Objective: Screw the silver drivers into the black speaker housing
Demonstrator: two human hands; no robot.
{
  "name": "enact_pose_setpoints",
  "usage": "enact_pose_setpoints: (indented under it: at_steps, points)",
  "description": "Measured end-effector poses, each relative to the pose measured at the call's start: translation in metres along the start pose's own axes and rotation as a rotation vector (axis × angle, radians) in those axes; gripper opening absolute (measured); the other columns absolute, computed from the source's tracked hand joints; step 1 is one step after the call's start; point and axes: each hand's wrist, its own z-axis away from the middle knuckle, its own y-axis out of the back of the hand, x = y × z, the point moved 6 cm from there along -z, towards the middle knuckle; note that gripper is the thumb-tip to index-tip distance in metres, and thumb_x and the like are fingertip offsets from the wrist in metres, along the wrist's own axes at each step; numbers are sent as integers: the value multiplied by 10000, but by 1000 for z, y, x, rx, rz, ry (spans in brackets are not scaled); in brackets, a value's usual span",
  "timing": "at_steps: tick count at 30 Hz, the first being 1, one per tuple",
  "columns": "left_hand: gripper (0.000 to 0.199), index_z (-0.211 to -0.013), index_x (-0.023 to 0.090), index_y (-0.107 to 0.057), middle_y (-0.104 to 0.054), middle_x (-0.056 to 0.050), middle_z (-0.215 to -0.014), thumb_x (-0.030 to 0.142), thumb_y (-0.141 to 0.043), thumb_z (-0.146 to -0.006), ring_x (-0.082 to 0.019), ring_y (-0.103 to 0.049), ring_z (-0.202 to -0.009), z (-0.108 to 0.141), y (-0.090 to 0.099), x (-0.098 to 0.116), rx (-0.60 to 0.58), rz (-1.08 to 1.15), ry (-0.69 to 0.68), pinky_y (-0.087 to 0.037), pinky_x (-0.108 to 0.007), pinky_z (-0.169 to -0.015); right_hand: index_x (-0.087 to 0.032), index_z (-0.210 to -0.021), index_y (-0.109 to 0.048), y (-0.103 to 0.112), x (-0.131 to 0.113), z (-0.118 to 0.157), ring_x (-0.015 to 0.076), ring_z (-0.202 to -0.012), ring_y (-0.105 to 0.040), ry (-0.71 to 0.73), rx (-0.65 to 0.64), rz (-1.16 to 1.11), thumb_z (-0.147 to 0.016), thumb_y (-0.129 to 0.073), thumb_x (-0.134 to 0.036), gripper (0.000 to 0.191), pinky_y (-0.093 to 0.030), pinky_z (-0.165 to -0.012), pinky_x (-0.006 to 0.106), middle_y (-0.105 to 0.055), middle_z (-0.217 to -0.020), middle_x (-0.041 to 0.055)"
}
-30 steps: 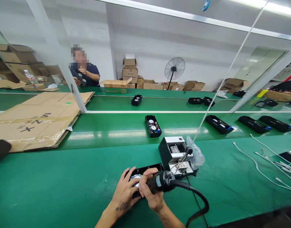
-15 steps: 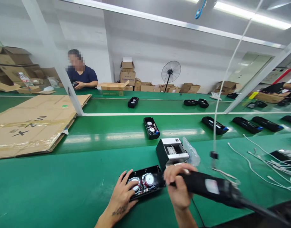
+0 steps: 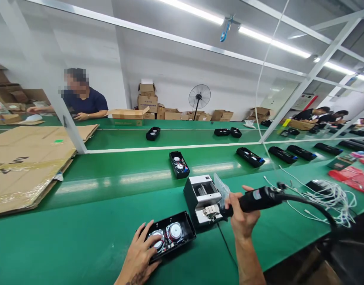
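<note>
Speaker housing (image 3: 186, 228), black and open-topped, lies on the green surface (image 3: 80, 245) under the left hand (image 3: 142, 250). That hand is spread, its fingers reaching over the left end and the nearer of two round speaker drivers (image 3: 174, 232); the other driver sits uncovered just beyond the fingertips. The right hand (image 3: 243, 219), raised, is wrapped around the front part of a black corded tool (image 3: 260, 198), whose cord runs off to the right. The tool's front end is at the right edge of a black-and-silver machine (image 3: 202, 190), which stands between the hands and a little beyond them; whether they touch, I cannot tell. A clear plastic bag (image 3: 220, 186) lies beside the machine. White cables (image 3: 338, 200) are heaped right of the right hand. Farther from the hands, past the machine, another open housing (image 3: 179, 165) holds two drivers.
</note>
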Motion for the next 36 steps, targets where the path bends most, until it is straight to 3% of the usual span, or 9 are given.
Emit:
enact_pose_setpoints:
  at_steps: [6, 10, 14, 19, 26, 31, 36]
  points:
    - [313, -723, 270, -655, -801, 39, -1092, 449, -911, -740, -289, -502, -1486, 1, -1, -1, -8, 18, -1, -187, -439, -1343, -256, -991, -521, 3, 29, 14, 152, -409, -510, -56, -35, 83, -797, -836, -387, 392, -447, -535, 326, -584, -497, -113]
    - [320, -752, 276, -680, -802, 41, -1109, 466, -934, -709, -300, -519, -1472, 1, -1, -2, -45, 2, -1, -223, -464, -1330, -246, -948, -562, -3, 36, 26, 142, -405, -494, -150, -175, 90, -772, -861, -355, 364, -428, -472, 296, -568, -495, -100]
    - [307, -750, 273, -692, -793, 18, -1104, 464, -932, -725, -308, -540, -1456, 2, 0, -2, -84, 3, 46, -333, -511, -1283, -263, -994, -599, -21, 25, 63, 120, -386, -439, -262, -320, 42, -828, -817, -396, 305, -377, -417, 259, -506, -512, -111]
    - [247, -827, 260, -727, -790, -7, -1153, 408, -914, -762, -348, -537, -1464, 1, 0, 2, -180, -2, 60, -389, -584, -1248, -346, -1089, -556, -55, 13, 118, 115, -413, -452, -379, -410, -299, -902, -759, -381, 278, -398, -408, 237, -501, -625, -109]
    - [253, -856, 283, -756, -786, 3, -1163, 436, -930, -753, -355, -510, -1488, 4, -4, 1, -222, 24, 82, -373, -614, -1249, -364, -1171, -541, -90, 8, 140, 112, -416, -513, -305, -604, -451, -991, -674, -275, 241, -464, -443, 239, -544, -632, -105]
    - [255, -1007, 312, -776, -774, 10, -1234, 360, -899, -789, -367, -471, -1515, 4, -6, 1, -271, 6, 81, -368, -637, -1245, -391, -1153, -540, -100, 9, 152, 117, -426, -502, -319, -589, -441, -975, -695, -290, 257, -467, -457, 243, -545, -611, -110]
    - [190, -923, 330, -790, -782, 18, -1180, 437, -891, -803, -335, -489, -1498, 2, -4, 2, -201, 0, 82, -350, -574, -1267, -388, -1129, -482, -111, 14, 170, 128, -399, -479, -312, -616, -387, -966, -692, -334, 271, -445, -434, 254, -509, -599, -117]
